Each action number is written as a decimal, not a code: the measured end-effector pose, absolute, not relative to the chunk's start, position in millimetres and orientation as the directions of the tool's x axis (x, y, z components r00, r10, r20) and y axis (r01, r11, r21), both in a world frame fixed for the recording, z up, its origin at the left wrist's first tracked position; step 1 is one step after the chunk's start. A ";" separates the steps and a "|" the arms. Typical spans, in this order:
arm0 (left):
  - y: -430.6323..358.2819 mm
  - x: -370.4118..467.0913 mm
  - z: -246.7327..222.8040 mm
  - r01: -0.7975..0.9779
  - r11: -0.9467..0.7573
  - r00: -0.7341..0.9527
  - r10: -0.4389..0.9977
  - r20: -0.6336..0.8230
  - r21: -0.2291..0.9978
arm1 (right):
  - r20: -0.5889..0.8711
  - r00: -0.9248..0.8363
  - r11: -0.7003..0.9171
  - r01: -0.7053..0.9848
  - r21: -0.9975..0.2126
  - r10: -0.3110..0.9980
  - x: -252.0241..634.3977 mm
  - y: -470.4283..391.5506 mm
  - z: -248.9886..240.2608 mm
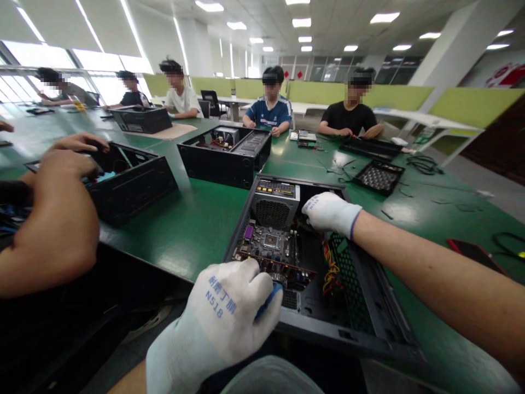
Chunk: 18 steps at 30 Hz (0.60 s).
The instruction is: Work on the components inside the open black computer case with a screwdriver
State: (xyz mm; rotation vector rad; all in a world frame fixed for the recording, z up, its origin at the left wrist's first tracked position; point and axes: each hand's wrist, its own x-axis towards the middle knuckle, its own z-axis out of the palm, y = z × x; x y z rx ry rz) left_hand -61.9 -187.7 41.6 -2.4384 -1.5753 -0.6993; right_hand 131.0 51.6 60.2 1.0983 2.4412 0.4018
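An open black computer case lies in front of me, its inside facing up. My left hand, in a white glove, is curled at the near left edge, close to a brown circuit card; whatever it grips is hidden. Further in, my gloved right hand has its fingers bent down beside the power supply, near dark cables; its fingertips are covered. The motherboard with a purple port sits between them. Red, yellow and black wires hang along the right inner wall.
On the green table stand another open case and, left, a case with a co-worker's arm over it. A black mesh panel, loose cables and a red-edged dark object lie right. Several people sit across.
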 end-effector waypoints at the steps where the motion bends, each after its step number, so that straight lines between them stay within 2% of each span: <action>1: -187.5 -61.9 41.6 0.892 -0.435 0.338 0.821 0.460 0.120 | -0.249 -0.597 0.640 0.643 0.420 0.763 132.1 51.2 61.7; 4: -186.8 -61.4 41.1 0.892 -0.435 0.338 0.825 0.452 0.126 | -0.159 -0.636 0.638 0.659 0.398 0.755 141.5 43.7 69.8; 6: -186.4 -60.5 41.5 0.892 -0.430 0.330 0.828 0.453 0.138 | -0.046 -0.675 0.645 0.680 0.349 0.736 152.9 36.0 74.2; 10: -185.0 -59.7 50.0 0.893 -0.403 0.306 0.870 0.387 0.198 | 0.244 -0.679 0.671 0.730 0.129 0.692 180.5 19.3 72.4; 13: -179.8 -62.0 62.6 0.869 -0.420 0.346 0.893 0.288 0.261 | 0.348 -0.636 0.690 0.723 -0.044 0.689 194.8 8.5 65.8; 15: -171.3 -62.9 70.7 0.847 -0.476 0.417 0.871 0.260 0.238 | 0.376 -0.616 0.692 0.715 -0.101 0.692 199.1 3.9 62.4; 18: -146.7 -57.3 78.2 0.833 -0.539 0.512 0.836 0.197 0.121 | 0.396 -0.606 0.695 0.707 -0.128 0.690 200.3 1.7 59.9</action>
